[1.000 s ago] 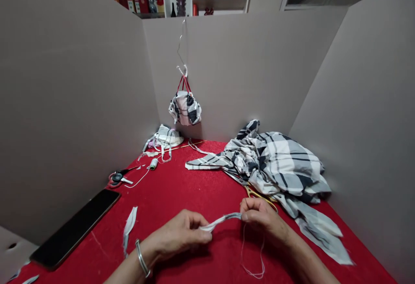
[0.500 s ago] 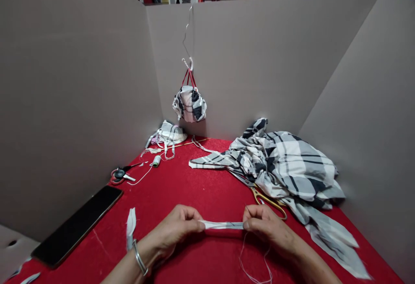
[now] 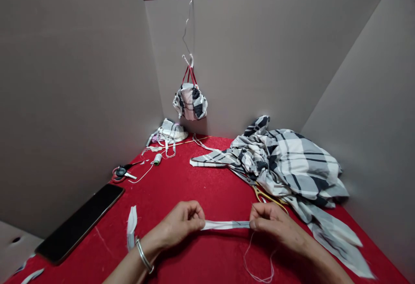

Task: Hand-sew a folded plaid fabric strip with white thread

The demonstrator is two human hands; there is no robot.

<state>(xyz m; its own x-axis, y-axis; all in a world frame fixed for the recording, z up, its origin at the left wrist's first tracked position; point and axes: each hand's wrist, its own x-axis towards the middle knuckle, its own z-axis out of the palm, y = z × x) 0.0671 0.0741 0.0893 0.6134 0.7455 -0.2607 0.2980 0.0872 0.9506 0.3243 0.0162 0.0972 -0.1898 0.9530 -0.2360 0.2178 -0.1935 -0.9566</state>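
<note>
A narrow white and grey fabric strip (image 3: pixel 225 225) is stretched level between my two hands, just above the red cloth (image 3: pixel 207 256). My left hand (image 3: pixel 181 225), with a silver bangle at the wrist, pinches one end between thumb and fingers. The other end is pinched in my right hand (image 3: pixel 270 221). A loose white thread (image 3: pixel 248 262) hangs in a loop beneath my right hand. Whether that hand also holds a needle is too small to make out. Beyond my right hand lie gold-handled scissors (image 3: pixel 262 195), partly under the checked cloth (image 3: pixel 298 163).
A black phone (image 3: pixel 81 223) lies at the left. Behind it are small scissors (image 3: pixel 120 173), a thread spool (image 3: pixel 157 159) and a small checked fabric piece (image 3: pixel 171 132). A fabric scrap (image 3: pixel 131 225) lies near my left wrist. A checked pouch (image 3: pixel 190 102) hangs on the grey partition (image 3: pixel 253 59).
My right hand has shifted slightly to the right, and a little more of the strip shows between my hands. The view has moved slightly. Both pinches stay closed.
</note>
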